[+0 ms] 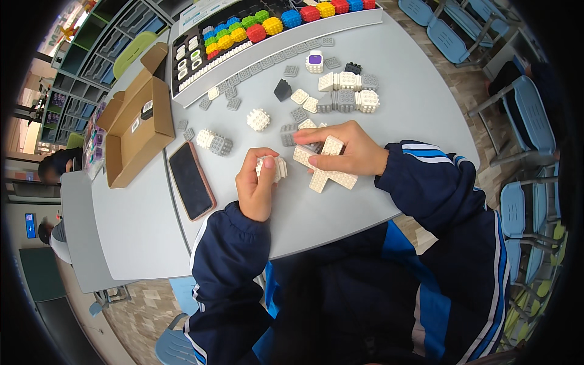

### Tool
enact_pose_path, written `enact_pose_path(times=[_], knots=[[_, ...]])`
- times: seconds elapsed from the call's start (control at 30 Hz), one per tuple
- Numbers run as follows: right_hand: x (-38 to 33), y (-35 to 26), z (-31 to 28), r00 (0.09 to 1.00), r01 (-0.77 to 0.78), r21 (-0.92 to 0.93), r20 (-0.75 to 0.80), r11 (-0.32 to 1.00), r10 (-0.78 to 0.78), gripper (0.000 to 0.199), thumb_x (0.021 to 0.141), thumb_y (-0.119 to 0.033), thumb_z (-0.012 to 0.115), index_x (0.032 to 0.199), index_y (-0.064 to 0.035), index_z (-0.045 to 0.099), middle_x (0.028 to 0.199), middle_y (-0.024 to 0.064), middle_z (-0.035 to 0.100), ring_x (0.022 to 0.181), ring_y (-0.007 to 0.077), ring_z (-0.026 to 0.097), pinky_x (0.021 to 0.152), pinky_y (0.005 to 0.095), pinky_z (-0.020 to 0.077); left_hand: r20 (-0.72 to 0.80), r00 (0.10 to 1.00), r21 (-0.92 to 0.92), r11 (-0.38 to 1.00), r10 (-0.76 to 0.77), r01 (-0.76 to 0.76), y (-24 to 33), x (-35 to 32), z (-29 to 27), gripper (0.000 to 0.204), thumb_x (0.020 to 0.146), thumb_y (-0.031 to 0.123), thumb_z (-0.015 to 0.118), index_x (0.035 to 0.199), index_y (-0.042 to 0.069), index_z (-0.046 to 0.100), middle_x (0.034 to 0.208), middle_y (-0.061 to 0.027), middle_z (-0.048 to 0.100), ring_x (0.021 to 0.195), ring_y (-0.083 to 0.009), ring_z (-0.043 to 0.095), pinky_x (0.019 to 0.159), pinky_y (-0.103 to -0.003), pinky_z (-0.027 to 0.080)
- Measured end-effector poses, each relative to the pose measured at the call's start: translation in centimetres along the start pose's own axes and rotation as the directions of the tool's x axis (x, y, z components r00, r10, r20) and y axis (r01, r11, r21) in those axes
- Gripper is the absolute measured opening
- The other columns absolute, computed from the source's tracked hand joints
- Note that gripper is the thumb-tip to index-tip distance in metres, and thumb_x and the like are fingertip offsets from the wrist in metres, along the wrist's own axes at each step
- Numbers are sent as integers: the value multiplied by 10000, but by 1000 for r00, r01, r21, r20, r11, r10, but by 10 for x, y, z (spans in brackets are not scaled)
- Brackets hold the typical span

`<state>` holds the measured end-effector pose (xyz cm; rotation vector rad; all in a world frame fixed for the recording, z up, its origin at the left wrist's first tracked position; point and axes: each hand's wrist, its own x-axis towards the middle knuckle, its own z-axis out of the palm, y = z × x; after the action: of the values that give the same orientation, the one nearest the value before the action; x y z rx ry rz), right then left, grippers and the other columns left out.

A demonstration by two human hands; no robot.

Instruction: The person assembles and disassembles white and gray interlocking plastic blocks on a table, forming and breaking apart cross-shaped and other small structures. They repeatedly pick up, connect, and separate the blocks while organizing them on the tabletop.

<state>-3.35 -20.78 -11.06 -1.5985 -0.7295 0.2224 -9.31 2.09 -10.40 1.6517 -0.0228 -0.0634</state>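
Observation:
Near the table's front edge my left hand (253, 190) is closed round a white studded block (279, 170), partly hidden by the fingers. To its right, my right hand (354, 151) is closed on a white cross-shaped studded piece (331, 179), the thumb lying across it. The fingertips of that hand come close to a grey studded block (288, 135); whether they touch it I cannot tell. Beyond my hands a rounded white studded block (258, 120) stands alone. A joined white-and-grey block (214, 142) lies left of it.
A phone (193, 180) lies left of my left hand, beside an open cardboard box (141, 131). Across the back stands a tray (277, 46) of coloured blocks. White and grey block rows (348, 101) lie far right, with small grey plates (233, 104) scattered about. Blue chairs (527, 112) stand beyond.

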Motion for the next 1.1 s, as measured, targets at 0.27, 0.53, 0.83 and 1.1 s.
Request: enact_pose_path(times=[0.27,0.53,0.83,1.1], knots=[[-1,2,2,996,80,-157,54,984,-73,389,852,-124,719,1184,60,636,1235,232,647,1187,268,620,987,333,477,-4,1000,-8,1000,8,-8,1,0,2,207,1037,266,489,1027,74,568,688,44,539,509,-5,373,456,-193,259],[0,-1,2,980,197,-187,76,963,-185,511,841,-139,734,1304,19,587,1368,219,564,1231,293,592,1004,344,462,-24,999,-103,994,-34,31,1,1,1,226,1047,290,458,1031,90,563,690,48,528,474,4,335,424,-191,223],[-5,-16,11,975,-130,137,197,982,101,532,847,-172,755,1320,0,584,1268,177,643,1129,178,628,972,307,476,27,993,53,992,116,-117,-5,-5,-2,214,1037,241,472,1086,54,563,732,27,563,597,-21,428,538,-198,334],[-9,-19,7,980,-106,143,182,984,79,513,847,-155,749,1312,-4,594,1154,150,698,1016,144,666,899,272,509,93,942,348,876,322,-334,-1,-5,-3,190,973,137,576,1110,7,560,792,-66,651,686,-97,590,627,-240,465]])
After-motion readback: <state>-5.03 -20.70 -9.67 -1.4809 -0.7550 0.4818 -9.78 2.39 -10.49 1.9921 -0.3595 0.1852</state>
